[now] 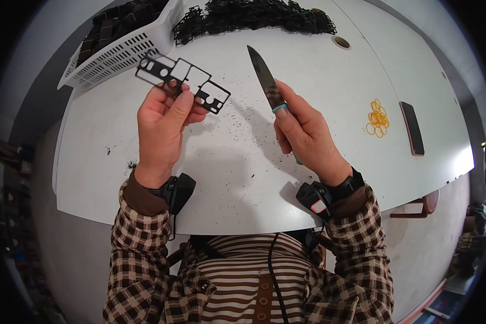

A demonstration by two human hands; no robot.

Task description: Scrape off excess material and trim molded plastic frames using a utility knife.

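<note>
Holding both forearms up from the lower edge, the person had their hands raised over a white table, left one over on the left and right one a bit right of centre, with a clear gap between them. Checked sleeves reached almost to the wrists, and each wrist wore a black strapped-on device. The black frame was a thin, flat thing, all cut-out windows and round holes, kinda skeletal, tilted down to the right and up in the air just by a white slotted basket. The knife had a dark, shiny blade pointing up and slightly left, plus a bit of teal handle, and it wasn't touching the frame. As for grip, the left hand was pinching the frame, thumb on the near face and fingers tucked behind. The right hand was closed around the knife's handle, thumb laid along it, so most of the handle was hidden. Little dark crumbs were scattered on the table below them both
</note>
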